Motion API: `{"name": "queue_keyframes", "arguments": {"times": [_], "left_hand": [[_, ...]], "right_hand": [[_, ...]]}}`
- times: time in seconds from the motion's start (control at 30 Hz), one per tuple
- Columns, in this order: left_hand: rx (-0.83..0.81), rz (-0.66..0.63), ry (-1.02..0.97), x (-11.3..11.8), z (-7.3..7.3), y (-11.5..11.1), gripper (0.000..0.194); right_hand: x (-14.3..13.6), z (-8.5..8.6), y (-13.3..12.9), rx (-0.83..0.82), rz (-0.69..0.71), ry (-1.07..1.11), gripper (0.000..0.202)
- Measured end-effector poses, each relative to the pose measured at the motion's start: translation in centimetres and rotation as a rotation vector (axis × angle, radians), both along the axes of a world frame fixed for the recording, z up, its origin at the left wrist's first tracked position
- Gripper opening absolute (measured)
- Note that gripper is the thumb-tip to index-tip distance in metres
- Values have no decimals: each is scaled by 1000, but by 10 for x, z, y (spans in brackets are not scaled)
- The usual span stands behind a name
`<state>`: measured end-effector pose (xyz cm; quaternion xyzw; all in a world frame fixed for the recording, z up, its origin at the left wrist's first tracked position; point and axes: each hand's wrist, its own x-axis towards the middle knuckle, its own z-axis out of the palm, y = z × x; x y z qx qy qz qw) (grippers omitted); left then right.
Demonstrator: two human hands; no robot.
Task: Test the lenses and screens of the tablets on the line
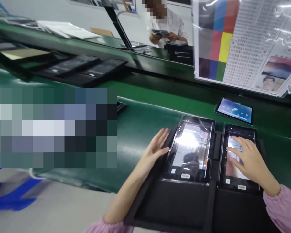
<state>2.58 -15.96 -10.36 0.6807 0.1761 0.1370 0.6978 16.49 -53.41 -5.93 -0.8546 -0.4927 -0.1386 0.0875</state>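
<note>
Two tablets lie screen up, side by side, in a black foam tray (172,204). My left hand (155,147) rests at the left edge of the left tablet (190,152), fingers stretched out and the thumb by its rim. Over the right tablet (236,171) my right hand (248,157) is spread, fingertips at its lit screen and nothing in the grasp. Both screens glow and bear small white labels near their lower ends. Beyond them a third tablet (235,110) lies on the green surface, showing a blue home screen with icons.
A plastic-covered test chart (244,45) with colour blocks and text hangs at the upper right. More dark tablets in trays (87,69) lie at the back left. Across the bench a person (168,29) holds a dark device. A pixelated patch hides the left side.
</note>
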Motion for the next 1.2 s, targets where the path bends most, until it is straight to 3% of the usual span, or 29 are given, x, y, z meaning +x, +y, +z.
{"name": "queue_keyframes", "arguments": {"times": [0.1,0.3,0.57,0.8,0.97,1.1,1.2], "left_hand": [[62,5,5,5,-4,3,84],[155,-74,42,25,2,1,90],[269,-35,92,63,-1,8,82],[292,-46,100,61,-2,7,84],[220,-87,55,58,-2,11,84],[155,-182,39,46,6,17,83],[229,-331,59,36,15,22,87]], "right_hand": [[7,-2,1,11,66,26,32],[17,-8,-8,186,140,36,29],[23,-7,-21,355,128,53,23],[19,-4,-24,401,143,91,21],[17,-2,-24,411,121,109,20],[15,1,-24,393,114,106,22],[15,3,-24,377,122,87,27]]}}
